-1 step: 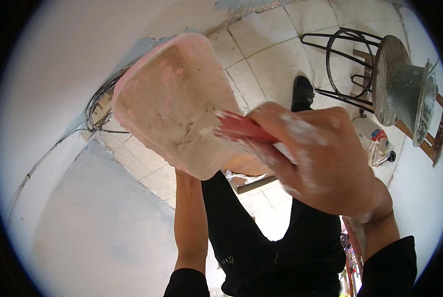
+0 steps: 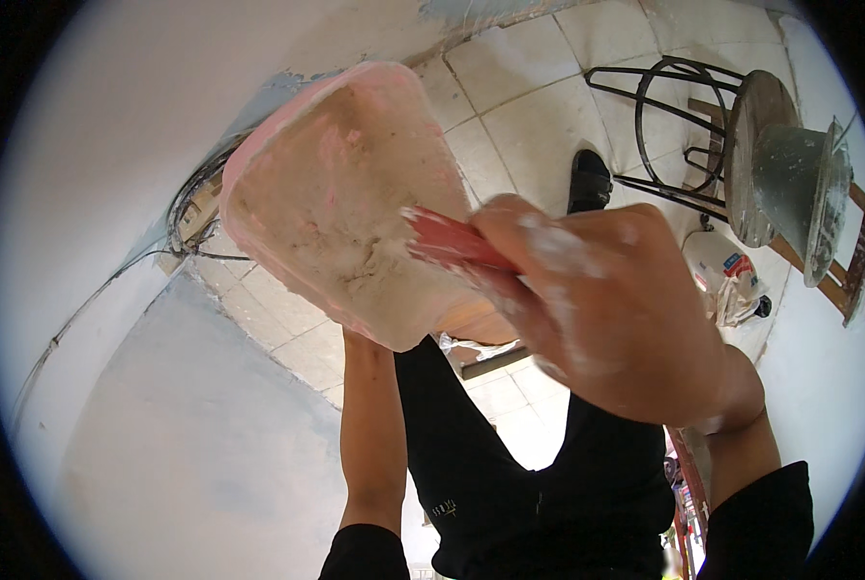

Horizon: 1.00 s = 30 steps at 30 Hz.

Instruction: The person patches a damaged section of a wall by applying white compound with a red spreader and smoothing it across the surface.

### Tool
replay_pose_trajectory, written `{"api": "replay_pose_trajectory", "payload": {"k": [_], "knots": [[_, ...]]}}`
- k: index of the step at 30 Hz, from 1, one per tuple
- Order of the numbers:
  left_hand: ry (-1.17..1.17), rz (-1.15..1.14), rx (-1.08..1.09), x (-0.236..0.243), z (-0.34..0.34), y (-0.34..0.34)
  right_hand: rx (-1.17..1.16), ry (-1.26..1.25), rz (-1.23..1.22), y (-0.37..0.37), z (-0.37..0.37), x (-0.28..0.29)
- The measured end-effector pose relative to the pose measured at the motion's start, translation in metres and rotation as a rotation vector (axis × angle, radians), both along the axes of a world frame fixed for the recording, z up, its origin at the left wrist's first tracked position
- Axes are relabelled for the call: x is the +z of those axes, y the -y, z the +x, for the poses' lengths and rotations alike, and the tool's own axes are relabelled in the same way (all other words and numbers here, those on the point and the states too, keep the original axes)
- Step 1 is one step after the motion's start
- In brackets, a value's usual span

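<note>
A pink tub (image 2: 400,79), coated inside with beige paste (image 2: 307,193), sits tilted in front of me. My left forearm (image 2: 369,425) runs up under the tub's near edge, and the tub hides that hand and its fingers. In my right hand (image 2: 611,304), smeared white on the knuckles, is a flat red scraper (image 2: 452,239) with white residue on its edges. My fingers are closed round it. Its tip overlaps the tub's right side; whether it touches the paste I cannot tell.
A round stool (image 2: 756,155) lies on its side at the right, with a grey bucket (image 2: 795,169) against its seat. Below them is a plastic bag (image 2: 727,275). Dark cables (image 2: 176,217) hang along the left wall. A black shoe (image 2: 590,182) rests on the tiles.
My right hand and the scraper have shifted slightly left and up over the tub. The tub has tilted very slightly; my left forearm is almost unmoved.
</note>
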<state>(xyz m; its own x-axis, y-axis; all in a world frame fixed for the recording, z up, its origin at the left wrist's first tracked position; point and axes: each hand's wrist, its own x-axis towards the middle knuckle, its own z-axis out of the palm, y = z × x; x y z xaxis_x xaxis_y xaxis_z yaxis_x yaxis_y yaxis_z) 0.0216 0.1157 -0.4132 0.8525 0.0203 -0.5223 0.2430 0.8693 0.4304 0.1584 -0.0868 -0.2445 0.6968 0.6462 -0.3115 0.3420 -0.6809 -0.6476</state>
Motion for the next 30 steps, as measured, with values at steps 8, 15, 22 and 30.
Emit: {"api": "replay_pose_trajectory", "payload": {"k": [8,15,22,30], "knots": [[0.109,0.082,0.0,-0.003,0.008,0.008,0.199,-0.136,-0.091,-0.031,0.003,0.005],[0.169,0.148,-0.012,-0.003,0.01,-0.003,-0.238,0.199,0.022,-0.028,-0.004,0.01],[0.23,0.156,-0.018,-0.004,0.0,-0.006,0.037,0.137,-0.148,-0.032,-0.007,-0.016],[0.172,0.198,0.024,-0.005,-0.002,-0.005,0.068,-0.015,0.037,-0.022,-0.014,-0.048]]}}
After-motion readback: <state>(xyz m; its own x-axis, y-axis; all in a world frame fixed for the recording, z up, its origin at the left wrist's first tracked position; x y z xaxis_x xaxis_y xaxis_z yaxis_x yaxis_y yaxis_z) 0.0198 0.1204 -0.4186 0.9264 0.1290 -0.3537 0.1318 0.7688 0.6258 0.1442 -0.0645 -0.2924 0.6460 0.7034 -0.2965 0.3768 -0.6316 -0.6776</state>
